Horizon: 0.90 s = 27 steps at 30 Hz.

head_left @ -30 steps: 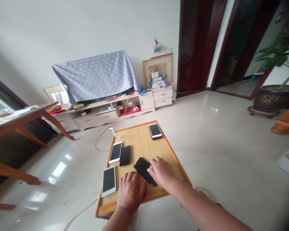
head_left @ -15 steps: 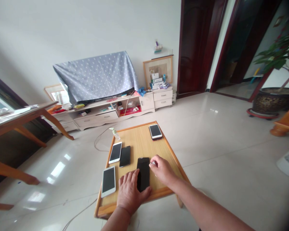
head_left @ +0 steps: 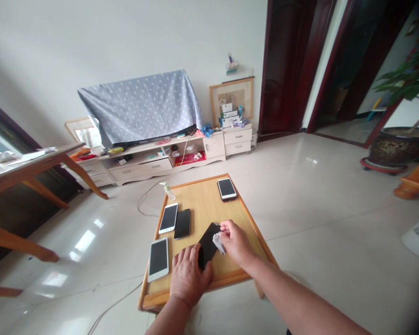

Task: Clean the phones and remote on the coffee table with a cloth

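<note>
On the near half of the wooden table (head_left: 204, 197), we seem partway through wiping a black smartphone (head_left: 207, 242), left hand (head_left: 188, 275) spread against it, right hand (head_left: 236, 244) pinching a white cloth (head_left: 219, 244), with progress on the other phones (head_left: 182, 224) unclear.

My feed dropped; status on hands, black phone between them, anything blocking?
Left hand against lower end of black phone; right hand pinching white cloth or tissue at its edge. Phone askew on table. Other phones apart from it.

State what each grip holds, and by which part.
The left grip has the black phone by its near end; the right grip pinches a white cloth or tissue near its top.
</note>
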### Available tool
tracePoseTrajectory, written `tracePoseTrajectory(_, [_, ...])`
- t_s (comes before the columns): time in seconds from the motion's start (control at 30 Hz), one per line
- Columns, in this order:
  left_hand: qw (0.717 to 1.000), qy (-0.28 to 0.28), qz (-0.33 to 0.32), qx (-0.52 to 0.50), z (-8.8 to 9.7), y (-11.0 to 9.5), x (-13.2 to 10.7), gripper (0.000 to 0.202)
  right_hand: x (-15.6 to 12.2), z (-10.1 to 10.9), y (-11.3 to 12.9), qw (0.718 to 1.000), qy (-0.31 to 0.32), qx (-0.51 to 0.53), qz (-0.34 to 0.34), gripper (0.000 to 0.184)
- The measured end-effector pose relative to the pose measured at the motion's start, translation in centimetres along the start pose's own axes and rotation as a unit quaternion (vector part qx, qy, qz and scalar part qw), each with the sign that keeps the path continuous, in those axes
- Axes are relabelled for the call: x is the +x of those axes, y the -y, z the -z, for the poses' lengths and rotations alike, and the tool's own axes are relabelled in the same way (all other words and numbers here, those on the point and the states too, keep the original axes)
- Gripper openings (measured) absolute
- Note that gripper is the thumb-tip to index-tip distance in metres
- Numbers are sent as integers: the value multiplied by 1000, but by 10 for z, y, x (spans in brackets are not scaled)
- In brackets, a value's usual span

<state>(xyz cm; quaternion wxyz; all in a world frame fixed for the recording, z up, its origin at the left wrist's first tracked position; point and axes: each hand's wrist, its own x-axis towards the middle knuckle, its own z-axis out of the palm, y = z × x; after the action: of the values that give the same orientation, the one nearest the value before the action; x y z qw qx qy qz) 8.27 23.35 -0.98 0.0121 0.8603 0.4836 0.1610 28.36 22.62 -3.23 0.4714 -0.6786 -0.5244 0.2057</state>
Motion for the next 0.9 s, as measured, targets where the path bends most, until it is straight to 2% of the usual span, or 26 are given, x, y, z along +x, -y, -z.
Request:
tracePoseTrajectory(0.1, [1000,2,-17,-11,-2,3,0,48,-2,0,3,1000,-2,-25,10,19])
tracePoseTrajectory(0.2, [1000,-6,-4,-4,-3,3,-1,49,-4,2,8,997,-3,-68,20,17])
tracePoseTrajectory(0.33, [1000,-5,16,9,0,1,-1,47,-7,2,13,992,22,-117,38,12])
tracePoseTrajectory(0.57, [1000,-2,17,3,1,2,-1,43,-18,0,25,977,55,-189,82,17])
tracePoseTrajectory(0.73, [1000,-6,25,4,1,3,0,44,-27,-2,30,955,91,-260,106,35])
tracePoseTrajectory(0.9, [1000,3,24,-2,-2,6,-1,43,-48,-11,30,950,158,-232,140,53])
